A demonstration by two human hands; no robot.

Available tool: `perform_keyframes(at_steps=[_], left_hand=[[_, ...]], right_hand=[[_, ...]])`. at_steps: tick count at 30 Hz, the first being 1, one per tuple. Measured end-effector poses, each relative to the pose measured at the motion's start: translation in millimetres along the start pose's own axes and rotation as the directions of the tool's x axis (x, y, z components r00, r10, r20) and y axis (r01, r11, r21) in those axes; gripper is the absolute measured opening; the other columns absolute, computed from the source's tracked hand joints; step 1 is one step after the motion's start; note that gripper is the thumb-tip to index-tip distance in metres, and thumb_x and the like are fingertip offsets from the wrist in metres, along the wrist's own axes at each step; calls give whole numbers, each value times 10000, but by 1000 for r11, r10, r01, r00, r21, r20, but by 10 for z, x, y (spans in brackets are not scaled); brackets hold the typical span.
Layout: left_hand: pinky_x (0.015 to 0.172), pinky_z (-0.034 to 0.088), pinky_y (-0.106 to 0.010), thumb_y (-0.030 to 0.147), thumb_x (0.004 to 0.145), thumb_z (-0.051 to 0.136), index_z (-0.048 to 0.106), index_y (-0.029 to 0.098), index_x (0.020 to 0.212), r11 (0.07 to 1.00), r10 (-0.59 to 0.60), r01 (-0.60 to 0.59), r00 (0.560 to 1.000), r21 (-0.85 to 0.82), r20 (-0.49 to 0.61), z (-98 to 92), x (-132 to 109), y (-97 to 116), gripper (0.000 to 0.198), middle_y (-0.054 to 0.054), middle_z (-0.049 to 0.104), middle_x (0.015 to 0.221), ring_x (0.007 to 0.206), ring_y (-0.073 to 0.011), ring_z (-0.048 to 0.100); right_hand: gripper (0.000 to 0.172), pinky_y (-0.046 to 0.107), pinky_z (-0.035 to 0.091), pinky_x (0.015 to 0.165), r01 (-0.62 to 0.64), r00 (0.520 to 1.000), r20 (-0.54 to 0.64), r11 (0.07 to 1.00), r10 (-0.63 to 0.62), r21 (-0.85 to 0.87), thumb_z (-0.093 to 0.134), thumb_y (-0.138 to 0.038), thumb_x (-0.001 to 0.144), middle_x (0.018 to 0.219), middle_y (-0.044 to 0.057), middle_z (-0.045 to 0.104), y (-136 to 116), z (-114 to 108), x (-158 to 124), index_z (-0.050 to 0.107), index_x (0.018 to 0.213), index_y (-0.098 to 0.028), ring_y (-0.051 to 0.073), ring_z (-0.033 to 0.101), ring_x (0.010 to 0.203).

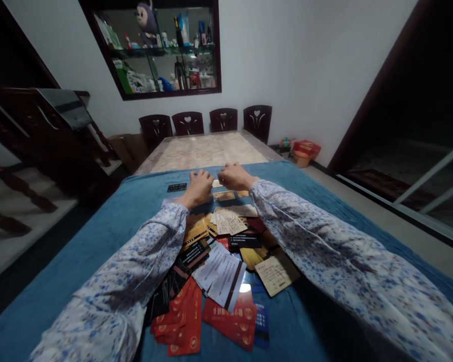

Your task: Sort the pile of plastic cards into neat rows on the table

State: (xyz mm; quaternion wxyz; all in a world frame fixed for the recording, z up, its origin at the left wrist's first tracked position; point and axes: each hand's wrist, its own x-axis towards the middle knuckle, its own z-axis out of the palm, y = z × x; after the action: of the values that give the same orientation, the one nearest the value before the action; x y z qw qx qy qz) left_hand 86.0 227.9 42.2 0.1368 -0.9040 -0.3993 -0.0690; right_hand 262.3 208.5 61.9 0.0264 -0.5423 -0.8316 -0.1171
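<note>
At the far part of the blue cloth, my left hand and my right hand are side by side with fingers curled in. A pale card shows in the gap between them, its two ends at my fingertips; the finger pads are hidden. Just nearer lies a tan card, and another tan card is partly behind my right wrist. Left of my left hand is a black card. Between my forearms spreads a loose pile with white cards, red cards, yellow cards and a beige card.
The blue cloth covers the near part of a long table with a marble-like top. Several dark chairs stand at its far end. A wooden railing is at left, a red bag on the floor at right.
</note>
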Motion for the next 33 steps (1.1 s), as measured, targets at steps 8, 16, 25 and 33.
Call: perform_keyframes(at_steps=[8, 16, 25, 33], left_hand=[[984, 330, -510, 62, 853, 480, 642, 187, 1260, 997, 67, -68, 997, -30, -29, -77, -50, 417, 456, -171, 640, 1179, 1178, -329, 474], [985, 323, -519, 46, 856, 485, 670, 180, 1223, 986, 132, -136, 990, -101, -46, -138, -71, 852, 433, -177, 634, 1183, 1186, -329, 477], [1010, 307, -537, 120, 843, 573, 656, 234, 1279, 957, 218, -230, 972, -176, -86, -136, -93, 1176, 458, -157, 648, 1220, 1225, -337, 477], [991, 313, -530, 308, 899, 620, 709, 201, 1155, 924, 306, -329, 942, -194, -139, -106, -127, 1474, 291, -162, 654, 1172, 1171, -335, 488]], right_hand=[[284, 378, 304, 820, -69, 998, -15, 998, 69, -4, 471, -226, 990, 1149, 143, 746, 88, -109, -586, 741, 1068, -183, 293, 555, 1120], [292, 372, 270, 779, -143, 990, -9, 990, 143, -20, 455, -229, 1006, 1158, 133, 744, 214, -98, -1110, 730, 1089, -176, 279, 540, 1091], [269, 371, 272, 805, -226, 974, -24, 974, 225, -17, 487, -217, 990, 1075, 121, 751, 316, -45, -1659, 740, 1078, -191, 265, 534, 1072], [270, 365, 271, 791, -279, 958, -70, 960, 277, -21, 485, -255, 993, 1006, 127, 742, 454, 89, -2154, 746, 1014, -189, 253, 528, 1010]])
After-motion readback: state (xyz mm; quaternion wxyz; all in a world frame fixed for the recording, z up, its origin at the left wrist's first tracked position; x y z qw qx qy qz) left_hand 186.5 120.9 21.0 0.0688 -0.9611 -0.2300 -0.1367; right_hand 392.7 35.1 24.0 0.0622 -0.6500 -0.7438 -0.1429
